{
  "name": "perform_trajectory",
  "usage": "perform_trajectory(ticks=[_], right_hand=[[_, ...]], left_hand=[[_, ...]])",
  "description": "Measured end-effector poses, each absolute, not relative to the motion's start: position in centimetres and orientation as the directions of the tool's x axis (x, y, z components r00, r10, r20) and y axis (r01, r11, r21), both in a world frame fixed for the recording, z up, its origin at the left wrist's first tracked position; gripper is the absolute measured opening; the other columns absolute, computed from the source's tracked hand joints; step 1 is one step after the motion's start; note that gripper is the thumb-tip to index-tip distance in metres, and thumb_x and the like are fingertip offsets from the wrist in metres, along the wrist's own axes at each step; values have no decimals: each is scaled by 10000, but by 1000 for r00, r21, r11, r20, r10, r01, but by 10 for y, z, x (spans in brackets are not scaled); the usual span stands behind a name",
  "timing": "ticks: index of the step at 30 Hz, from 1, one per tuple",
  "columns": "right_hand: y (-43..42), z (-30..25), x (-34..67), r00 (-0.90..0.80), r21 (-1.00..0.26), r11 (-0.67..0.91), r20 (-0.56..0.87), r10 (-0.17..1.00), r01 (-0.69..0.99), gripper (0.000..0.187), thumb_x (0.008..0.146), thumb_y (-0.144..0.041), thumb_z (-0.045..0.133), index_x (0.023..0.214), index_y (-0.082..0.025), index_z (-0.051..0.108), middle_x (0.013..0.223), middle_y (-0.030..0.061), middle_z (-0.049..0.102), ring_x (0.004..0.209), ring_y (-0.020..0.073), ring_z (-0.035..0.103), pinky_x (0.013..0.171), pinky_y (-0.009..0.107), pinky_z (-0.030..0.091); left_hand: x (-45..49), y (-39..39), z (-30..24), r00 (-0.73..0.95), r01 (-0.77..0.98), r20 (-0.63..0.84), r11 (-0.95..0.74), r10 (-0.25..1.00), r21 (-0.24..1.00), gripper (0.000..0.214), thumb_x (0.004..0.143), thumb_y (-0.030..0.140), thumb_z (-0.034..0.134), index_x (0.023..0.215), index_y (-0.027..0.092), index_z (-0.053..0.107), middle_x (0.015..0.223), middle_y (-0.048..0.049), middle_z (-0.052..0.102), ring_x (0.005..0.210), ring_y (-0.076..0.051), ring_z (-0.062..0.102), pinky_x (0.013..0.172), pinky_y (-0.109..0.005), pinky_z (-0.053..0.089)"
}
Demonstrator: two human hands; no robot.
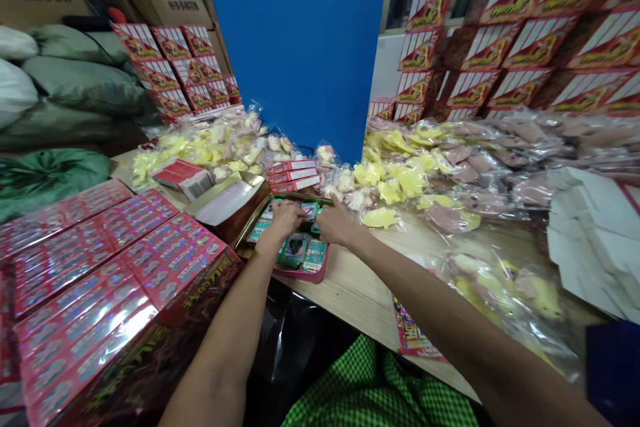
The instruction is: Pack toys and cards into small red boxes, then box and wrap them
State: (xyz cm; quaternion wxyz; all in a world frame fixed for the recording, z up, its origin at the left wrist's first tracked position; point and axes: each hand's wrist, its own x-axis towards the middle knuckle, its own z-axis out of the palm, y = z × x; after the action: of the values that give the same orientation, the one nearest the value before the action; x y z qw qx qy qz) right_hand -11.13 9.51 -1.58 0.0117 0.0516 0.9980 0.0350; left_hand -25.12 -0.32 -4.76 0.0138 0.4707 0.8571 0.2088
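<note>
Centrally, the left hand [286, 219] and right hand [334, 224] rested side by side on green packets [295, 249] in a pink-rimmed tray [301, 275] at the tabletop [360, 297] edge. Their fingers met over the far packets, fingertips blurred and partly hidden, so any grip could not be told.

Print on the red boxes [520, 47] is unreadable.

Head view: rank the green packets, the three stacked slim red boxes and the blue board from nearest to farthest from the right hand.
1. Green packets, in the open box at the right hand.
2. Slim red boxes, just behind, to its left.
3. Blue board, upright at the back.
</note>
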Motion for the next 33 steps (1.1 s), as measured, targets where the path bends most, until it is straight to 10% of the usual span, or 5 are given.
perform_trajectory(ticks=[11, 18, 23, 27, 33], right_hand=[[126, 16, -76, -802, -262, 844, 276, 530, 468, 359, 899, -74, 438, 1144, -62, 699, 1035, 209, 751, 1132, 344, 657, 1073, 533, 385], [149, 22, -8, -737, -524, 711, 212, 642, 469, 238, 980, -183, 450, 899, -164, 674, 769, 26, 720, 690, 156, 669, 597, 209, 453], [164, 15, 58, -602, -499, 610, 202, 773, 615, 167, 899, -127, 504, 805, -184, 629, 776, 54, 690, 755, 199, 644, 631, 252, 403], [176, 13, 99, -568, -463, 590, 205, 797, 661, 204, 858, -86, 480, 786, -177, 647, 848, 101, 701, 856, 253, 643, 720, 302, 412], [169, 16, 122, -539, -524, 617, 317, 781, 586, 307, 878, -116, 456, 1134, -157, 620, 876, 80, 723, 782, 236, 660, 715, 310, 445]], left_hand=[[-203, -6, -14, -843, 441, 307, 239, 442, 865, 312, 927, 404, 562, 1024, 157, 726, 975, -128, 754, 945, -270, 700, 824, -379, 508], [-138, 39, -26, -762, 150, 112, 7, 638, 989, 628, 707, 743, 691, 870, 137, 682, 747, -52, 683, 647, -176, 665, 599, -282, 526], [-85, 56, -48, -609, 271, 48, 150, 792, 951, 638, 727, 601, 775, 1161, 157, 632, 990, -89, 668, 840, -218, 677, 752, -342, 549], [-46, 51, -64, -414, 449, -46, 248, 909, 859, 550, 576, 524, 907, 950, 173, 709, 1025, -105, 638, 900, -270, 681, 830, -372, 546], [-42, 47, -45, -224, 550, -29, 151, 974, 821, 220, 814, 376, 771, 749, 181, 694, 879, -53, 645, 816, -203, 660, 753, -301, 543]])
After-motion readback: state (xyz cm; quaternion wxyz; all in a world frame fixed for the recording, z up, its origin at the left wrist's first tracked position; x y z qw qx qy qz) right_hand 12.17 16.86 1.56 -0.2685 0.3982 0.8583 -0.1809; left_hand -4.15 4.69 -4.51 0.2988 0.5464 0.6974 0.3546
